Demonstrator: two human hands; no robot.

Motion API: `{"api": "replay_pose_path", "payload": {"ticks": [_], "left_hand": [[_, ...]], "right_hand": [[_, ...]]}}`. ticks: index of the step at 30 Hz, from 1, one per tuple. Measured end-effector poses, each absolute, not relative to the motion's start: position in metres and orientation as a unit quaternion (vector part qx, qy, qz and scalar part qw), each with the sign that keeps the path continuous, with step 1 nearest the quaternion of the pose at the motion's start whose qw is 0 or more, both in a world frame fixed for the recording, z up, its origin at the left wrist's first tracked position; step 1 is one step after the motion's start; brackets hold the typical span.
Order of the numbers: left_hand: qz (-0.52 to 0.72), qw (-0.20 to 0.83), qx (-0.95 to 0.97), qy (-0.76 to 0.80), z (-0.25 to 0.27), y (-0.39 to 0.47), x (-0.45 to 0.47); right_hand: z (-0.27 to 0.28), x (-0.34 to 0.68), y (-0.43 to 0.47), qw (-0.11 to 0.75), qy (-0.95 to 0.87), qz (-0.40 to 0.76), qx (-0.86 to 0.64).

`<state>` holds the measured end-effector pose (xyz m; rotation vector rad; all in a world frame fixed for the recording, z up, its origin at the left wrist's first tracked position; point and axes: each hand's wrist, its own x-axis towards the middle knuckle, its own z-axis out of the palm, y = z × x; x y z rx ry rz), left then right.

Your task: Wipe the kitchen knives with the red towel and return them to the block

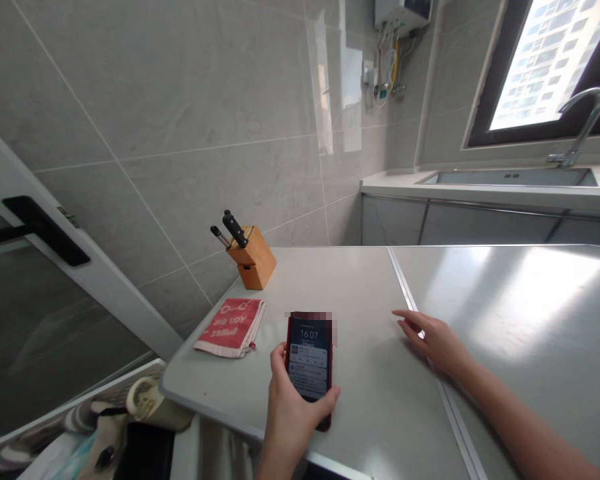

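Note:
In my left hand [295, 407] is a smartphone [310, 360] with a red edge, gripped from its lower end above the pale table [360, 287]. Its lit screen reads 16:07 with notification panels below. My right hand [430, 337] hovers over or rests lightly near the table's metal seam, fingers stretched to the left and holding nothing. A folded red and white towel [231, 327] lies left of the phone. Behind the towel stands a wooden knife block [257, 260] with black-handled knives [236, 230] in it.
A door with a black handle [45, 230] is at the left. Below the table's left corner sit a cream-coloured container [155, 403] and bags. Across the back right run a counter with a sink [510, 177] and a curved tap [585, 120]. A water heater [403, 15] hangs on the wall.

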<state>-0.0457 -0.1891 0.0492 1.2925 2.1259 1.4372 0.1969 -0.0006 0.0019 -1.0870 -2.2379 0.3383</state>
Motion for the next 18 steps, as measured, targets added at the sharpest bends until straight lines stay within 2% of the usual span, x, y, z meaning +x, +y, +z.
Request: {"api": "replay_pose_path", "payload": {"ticks": [18], "left_hand": [[0.506, 0.149, 0.432, 0.732, 0.0569, -0.1906, -0.0432]], "right_hand": [[0.0025, 0.1974, -0.0005, 0.308, -0.849, 0.126, -0.411]]}}
